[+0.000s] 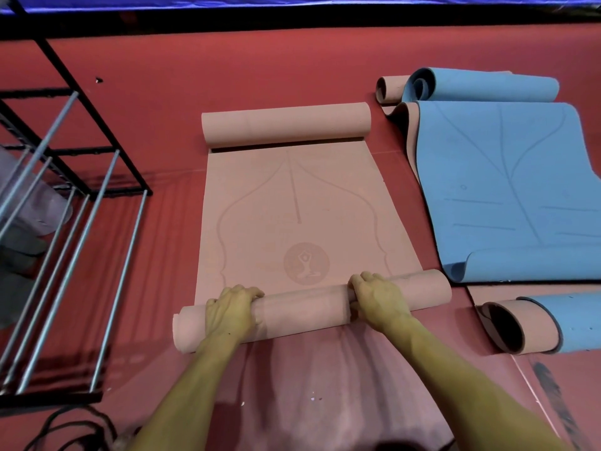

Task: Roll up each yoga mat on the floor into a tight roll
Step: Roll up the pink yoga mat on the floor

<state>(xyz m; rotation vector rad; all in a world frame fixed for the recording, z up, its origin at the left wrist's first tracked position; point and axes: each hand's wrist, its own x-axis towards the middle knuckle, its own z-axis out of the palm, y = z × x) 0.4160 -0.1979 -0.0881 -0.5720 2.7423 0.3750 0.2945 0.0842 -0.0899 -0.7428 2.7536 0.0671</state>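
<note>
Now both hands' fingers (pixel 242 292) curl over the pink mat's (pixel 299 209) near roll (pixel 302 309), gripping it.

Dim, reddish indoor light falls from above, throwing striped bar shadows on the red carpeted floor (pixel 260 76) left of the left hand (pixel 231 309) and soft forearm shadows below both hands. Wide-angle distortion bends the edges, curving the flat blue rubber yoga mat (pixel 507 190) beyond the right hand (pixel 379 299). Detail is soft throughout, without glare.
</note>
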